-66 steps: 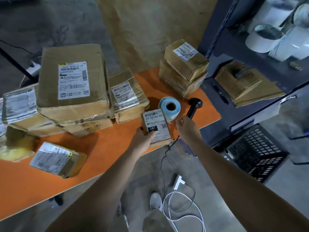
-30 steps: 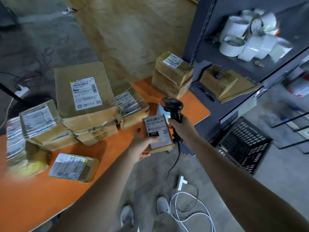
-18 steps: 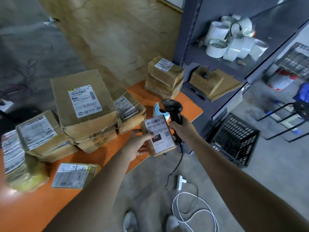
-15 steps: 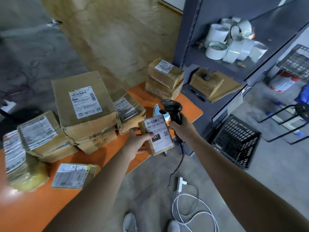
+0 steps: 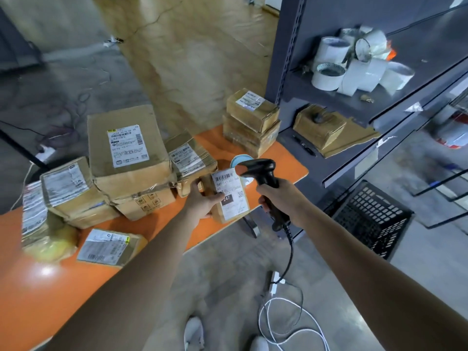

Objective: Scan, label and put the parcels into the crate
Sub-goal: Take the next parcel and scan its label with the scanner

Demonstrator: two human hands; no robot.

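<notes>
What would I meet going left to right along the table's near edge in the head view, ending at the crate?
Yellowish parcel → flat labelled parcel → left hand → parcel marked 247 → right hand gripping the scanner → black crate.

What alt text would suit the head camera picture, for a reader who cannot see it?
A person's left hand holds a small labelled parcel while the right hand aims a black corded scanner at its label. More cardboard parcels lie on an orange table behind; a black crate stands on the floor at right.
</notes>
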